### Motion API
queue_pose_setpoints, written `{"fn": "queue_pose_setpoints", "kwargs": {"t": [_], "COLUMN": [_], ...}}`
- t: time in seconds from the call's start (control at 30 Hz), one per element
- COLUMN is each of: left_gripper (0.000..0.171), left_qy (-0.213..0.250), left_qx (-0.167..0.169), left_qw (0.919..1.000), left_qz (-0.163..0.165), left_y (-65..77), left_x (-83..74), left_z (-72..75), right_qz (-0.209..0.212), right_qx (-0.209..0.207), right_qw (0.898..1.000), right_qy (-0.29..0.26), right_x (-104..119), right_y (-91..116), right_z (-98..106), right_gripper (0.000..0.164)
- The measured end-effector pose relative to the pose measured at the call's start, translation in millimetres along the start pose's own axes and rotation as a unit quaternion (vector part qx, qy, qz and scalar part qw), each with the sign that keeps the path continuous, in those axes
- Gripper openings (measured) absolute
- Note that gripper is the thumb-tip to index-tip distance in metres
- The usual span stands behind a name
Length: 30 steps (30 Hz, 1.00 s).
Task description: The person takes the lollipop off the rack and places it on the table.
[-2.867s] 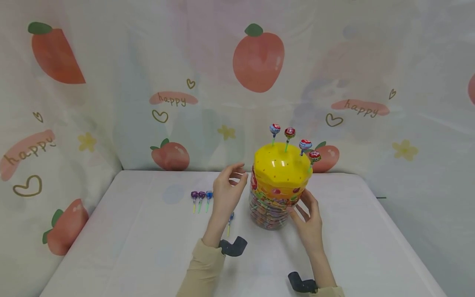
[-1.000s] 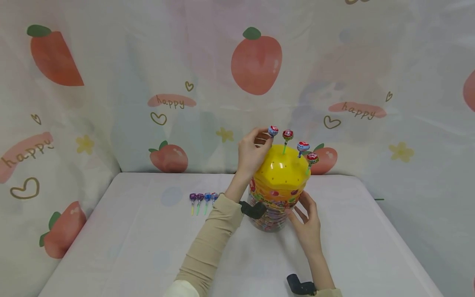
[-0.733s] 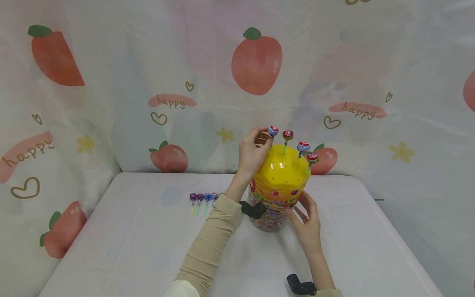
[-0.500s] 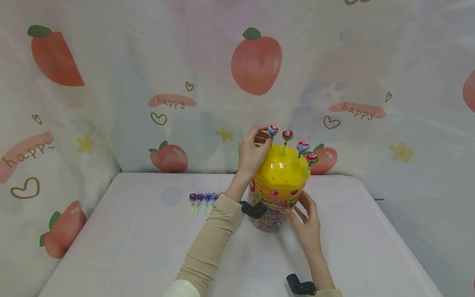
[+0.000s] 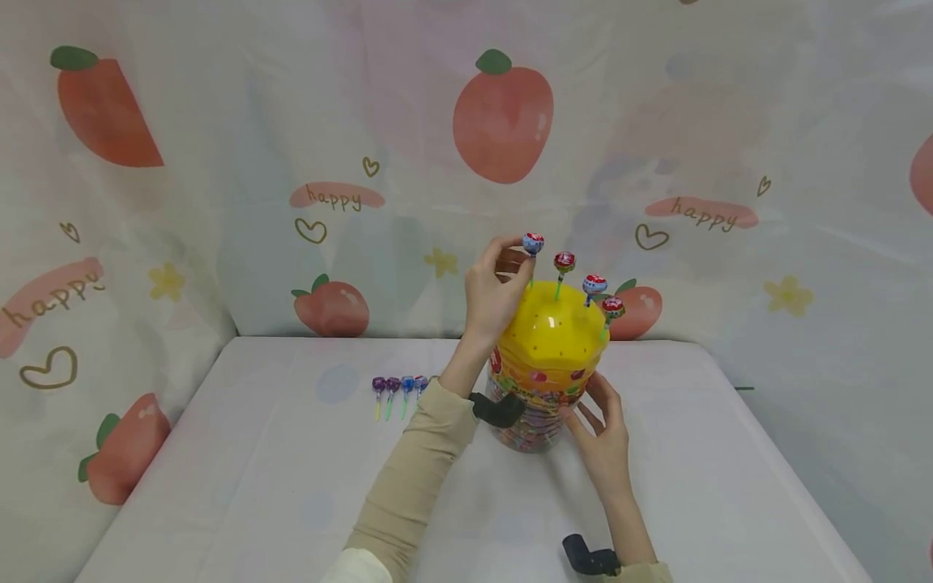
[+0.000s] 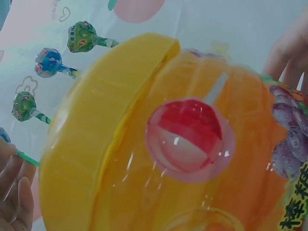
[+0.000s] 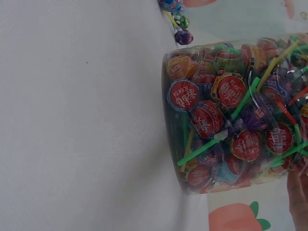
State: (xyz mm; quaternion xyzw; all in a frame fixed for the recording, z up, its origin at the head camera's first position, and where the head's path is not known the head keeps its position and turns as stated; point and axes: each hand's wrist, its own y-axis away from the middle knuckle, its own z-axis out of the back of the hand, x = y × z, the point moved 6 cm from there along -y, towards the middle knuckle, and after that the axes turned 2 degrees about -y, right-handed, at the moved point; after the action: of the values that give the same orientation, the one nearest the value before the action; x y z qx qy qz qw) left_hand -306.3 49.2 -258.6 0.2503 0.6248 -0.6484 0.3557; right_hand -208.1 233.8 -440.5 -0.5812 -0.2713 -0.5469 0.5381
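A large candy jar [image 5: 543, 385] with a domed yellow lid [image 5: 557, 332] stands upright on the table. My left hand [image 5: 494, 287] pinches a blue-and-red wrapped lollipop [image 5: 533, 243] just under its head, at the lid's back left. In the left wrist view its green stick [image 6: 28, 158] runs from the fingers [image 6: 24, 197] to the lid. Three more lollipops stand upright in the lid, one with a red-topped wrapper [image 5: 564, 261] nearest. Low on the jar's right side, my right hand [image 5: 605, 437] holds it. Wrapped lollipops [image 7: 231, 89] fill the clear lower part.
Several lollipops [image 5: 394, 385] lie in a row on the white table [image 5: 291, 470], left of the jar and partly behind the left sleeve [image 5: 415, 453]. A patterned cloth backdrop [image 5: 408, 105] rises behind the table's far edge.
My left hand has come from beside the jar to the back-left lollipop and gripped it. Since half a second ago the lollipop has risen slightly, showing green stick. The right hand stays at the jar.
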Motion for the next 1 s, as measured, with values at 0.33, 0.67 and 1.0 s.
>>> {"fn": "queue_pose_setpoints", "kwargs": {"t": [0.33, 0.67, 1.0], "left_gripper": [0.025, 0.028, 0.026], "left_qy": [0.057, 0.078, 0.072], "left_qx": [0.012, 0.015, 0.001], "left_qw": [0.9975, 0.9932, 0.9873], "left_qz": [0.041, 0.085, 0.142], "left_y": [21.0, 44.6, 72.9], "left_x": [6.9, 16.9, 35.7], "left_z": [9.9, 26.0, 42.7], "right_qz": [-0.004, -0.009, -0.011], "right_qx": [0.003, 0.000, -0.002], "right_qw": [1.000, 1.000, 1.000], "right_qy": [-0.006, -0.006, 0.001], "right_x": [1, 0, -1], "right_y": [1, 1, 0], "right_z": [0, 2, 1], "right_gripper": [0.071, 0.070, 0.070]}}
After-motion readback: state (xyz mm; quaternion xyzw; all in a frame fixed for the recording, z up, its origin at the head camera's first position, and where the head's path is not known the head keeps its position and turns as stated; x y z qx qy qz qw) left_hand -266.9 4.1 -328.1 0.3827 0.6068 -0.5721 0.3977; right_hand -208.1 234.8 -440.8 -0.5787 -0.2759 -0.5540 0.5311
